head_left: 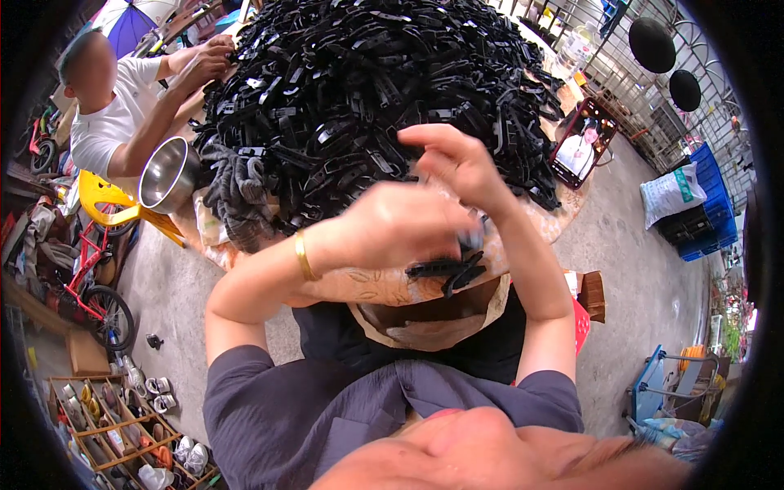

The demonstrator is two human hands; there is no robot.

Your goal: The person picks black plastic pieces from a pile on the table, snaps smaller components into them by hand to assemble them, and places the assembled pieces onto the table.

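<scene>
A large heap of black plastic pieces (367,90), some with shiny parts, covers most of the table before me. Over its near side, my left hand (392,224) is closed and blurred by motion, a gold bracelet on the wrist. A small bluish-silver blur shows by its fingertips; I cannot make out what it is. Just beyond, to the right, my right hand (461,163) is raised with its fingers bent inward, also blurred; anything in them is hidden. Below my hands, a few black pieces (449,271) lie at the table's near edge.
A paper-like bag (433,333) stands open at my lap. Grey gloves (241,196) and a steel bowl (169,175) are on the left, near a person (114,114) working at the heap. A phone (584,145) leans at the table's right edge. A yellow chair (106,200) stands left.
</scene>
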